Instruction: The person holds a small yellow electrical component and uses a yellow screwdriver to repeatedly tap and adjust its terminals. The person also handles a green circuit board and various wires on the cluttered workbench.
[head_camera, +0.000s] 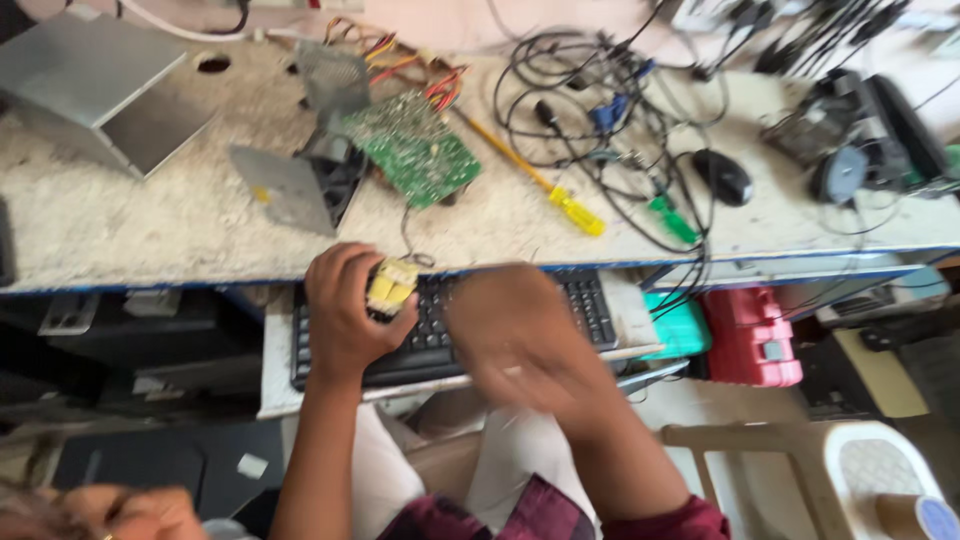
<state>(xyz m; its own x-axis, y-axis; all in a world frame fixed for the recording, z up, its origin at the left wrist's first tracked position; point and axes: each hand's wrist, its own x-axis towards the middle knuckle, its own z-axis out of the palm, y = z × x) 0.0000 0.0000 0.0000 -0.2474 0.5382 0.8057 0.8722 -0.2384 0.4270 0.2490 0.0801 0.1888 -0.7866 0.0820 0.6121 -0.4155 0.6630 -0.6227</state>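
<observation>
My left hand (345, 310) is closed around a small yellow-taped transformer (392, 286), held above a black keyboard (590, 305). My right hand (520, 335) is blurred, hovering over the keyboard just right of the transformer; I cannot tell whether it holds anything. On the workbench behind lies a green circuit board (412, 148) with coloured wires (400, 62) attached, next to a yellow-handled screwdriver (560, 198).
The white, worn workbench (120, 215) carries a grey metal casing (95, 85), a metal cover plate (285, 190), tangled black cables (600, 110), a black mouse (722, 176) and a green-handled screwdriver (672, 220). Teal and red boxes (745, 335) sit below at right. A white plastic stool (860, 465) stands lower right.
</observation>
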